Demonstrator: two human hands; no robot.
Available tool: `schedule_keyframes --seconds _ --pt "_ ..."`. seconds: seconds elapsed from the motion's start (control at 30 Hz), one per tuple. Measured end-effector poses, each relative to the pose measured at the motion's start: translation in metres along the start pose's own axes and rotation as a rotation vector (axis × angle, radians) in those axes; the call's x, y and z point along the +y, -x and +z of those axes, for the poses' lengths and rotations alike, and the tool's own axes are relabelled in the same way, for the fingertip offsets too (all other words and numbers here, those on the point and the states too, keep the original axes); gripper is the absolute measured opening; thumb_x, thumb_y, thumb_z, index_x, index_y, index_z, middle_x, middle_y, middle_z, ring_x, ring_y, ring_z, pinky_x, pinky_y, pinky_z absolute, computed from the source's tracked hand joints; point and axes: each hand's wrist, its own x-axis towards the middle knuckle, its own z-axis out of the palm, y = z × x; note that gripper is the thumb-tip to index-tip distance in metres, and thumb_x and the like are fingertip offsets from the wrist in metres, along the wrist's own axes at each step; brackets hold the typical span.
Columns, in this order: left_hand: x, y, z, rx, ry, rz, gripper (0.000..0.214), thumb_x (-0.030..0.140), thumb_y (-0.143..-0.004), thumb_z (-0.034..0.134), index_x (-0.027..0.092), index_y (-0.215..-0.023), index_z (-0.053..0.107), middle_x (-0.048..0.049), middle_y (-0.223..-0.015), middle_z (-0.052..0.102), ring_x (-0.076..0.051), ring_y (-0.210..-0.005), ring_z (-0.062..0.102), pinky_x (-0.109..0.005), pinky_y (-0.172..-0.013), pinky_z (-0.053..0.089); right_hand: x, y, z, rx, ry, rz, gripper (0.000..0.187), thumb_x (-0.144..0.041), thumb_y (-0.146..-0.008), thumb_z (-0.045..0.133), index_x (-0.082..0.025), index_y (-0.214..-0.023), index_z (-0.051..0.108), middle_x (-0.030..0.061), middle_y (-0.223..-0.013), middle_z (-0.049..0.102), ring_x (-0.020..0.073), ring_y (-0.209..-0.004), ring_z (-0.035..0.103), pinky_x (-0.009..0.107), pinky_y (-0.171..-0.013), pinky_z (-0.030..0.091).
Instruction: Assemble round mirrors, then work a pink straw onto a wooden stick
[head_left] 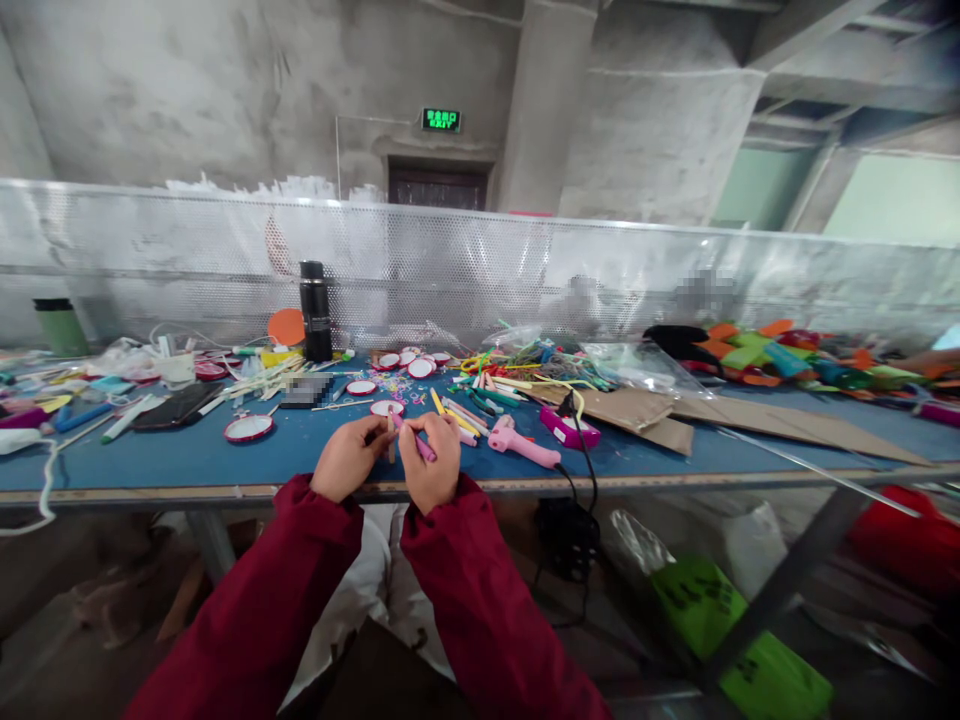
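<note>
Both of my hands meet over the front of the blue table. My right hand [431, 460] is closed around a pink-purple marker-like pen [424, 450], its tip pointing up and to the left. My left hand [349, 455] pinches at a small round white disc with a red rim [387, 408]. A short wooden stick [391, 448] shows between the hands below the disc; whether the two are joined I cannot tell. Just right of my right hand lie yellow and pink pens [455, 415]. Beyond them rests a pink glue gun [517, 440].
More red-rimmed discs [249, 428] lie on the table. A black bottle [316, 312] stands before the mesh screen [450, 260]. Cardboard pieces [795, 425] and a purple box with a cable [570, 428] lie at right. Left are a dark phone [176, 407] and a green bottle [60, 328].
</note>
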Motion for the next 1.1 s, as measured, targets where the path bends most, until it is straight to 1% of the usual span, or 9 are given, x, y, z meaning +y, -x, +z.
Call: schedule_keyframes --seconds 0.17,0.37,0.53,0.7,0.9,1.1 --pt "0.0026 0.0004 -0.0008 -0.011 0.008 0.011 0.027 0.039 -0.091 0.052 0.019 -0.078 0.064 0.0002 -0.071 0.064 -0.015 -0.067 0.056 -0.025 -0.064 0.040 -0.0007 -0.0004 -0.0003 0.006 0.006 -0.004 0.010 -0.025 -0.092 0.055 -0.022 -0.083 0.059 0.0002 -0.079 0.068 0.0173 -0.078 0.062 0.038 -0.092 0.040" --pt "0.0029 0.0004 -0.0006 -0.002 -0.001 0.012 0.029 0.041 -0.090 0.053 0.019 -0.073 0.062 0.0004 -0.067 0.062 -0.015 -0.065 0.055 -0.025 -0.063 0.039 -0.0015 -0.0001 -0.0003 0.014 -0.002 0.001 0.013 -0.023 -0.091 0.055 -0.022 -0.078 0.056 -0.0010 -0.074 0.066 0.0168 -0.075 0.061 0.038 -0.092 0.040" --pt "0.0018 0.0005 -0.0002 0.001 -0.003 0.018 0.028 0.040 -0.091 0.052 0.019 -0.077 0.064 0.0003 -0.070 0.063 -0.015 -0.066 0.054 -0.025 -0.063 0.039 -0.0003 0.0001 0.0002 0.011 -0.006 0.003 0.010 -0.024 -0.091 0.056 -0.022 -0.082 0.059 -0.0002 -0.078 0.068 0.0167 -0.079 0.062 0.037 -0.093 0.039" --pt "0.0022 0.0001 -0.0002 -0.006 -0.007 0.003 0.029 0.042 -0.091 0.052 0.019 -0.078 0.064 0.0004 -0.069 0.063 -0.015 -0.066 0.055 -0.025 -0.063 0.039 0.0006 0.0002 0.0005 0.002 -0.007 0.008 0.012 -0.023 -0.091 0.055 -0.022 -0.079 0.058 -0.0011 -0.075 0.066 0.0162 -0.076 0.061 0.038 -0.094 0.039" --pt "0.0016 0.0002 -0.0001 -0.009 0.002 0.017 0.028 0.039 -0.091 0.052 0.019 -0.078 0.064 0.0002 -0.071 0.064 -0.015 -0.067 0.056 -0.024 -0.063 0.039 0.0007 0.0002 0.0013 0.019 -0.008 -0.009 0.009 -0.023 -0.091 0.057 -0.022 -0.082 0.058 -0.0005 -0.078 0.067 0.0168 -0.078 0.062 0.037 -0.094 0.039" --pt "0.0022 0.0013 -0.0003 -0.002 0.005 0.010 0.029 0.042 -0.091 0.052 0.018 -0.078 0.064 0.0006 -0.068 0.062 -0.014 -0.065 0.055 -0.024 -0.062 0.039 -0.0012 -0.0002 0.0001 0.011 -0.006 -0.004 0.013 -0.023 -0.090 0.056 -0.022 -0.078 0.057 -0.0011 -0.074 0.066 0.0164 -0.075 0.061 0.038 -0.093 0.039"
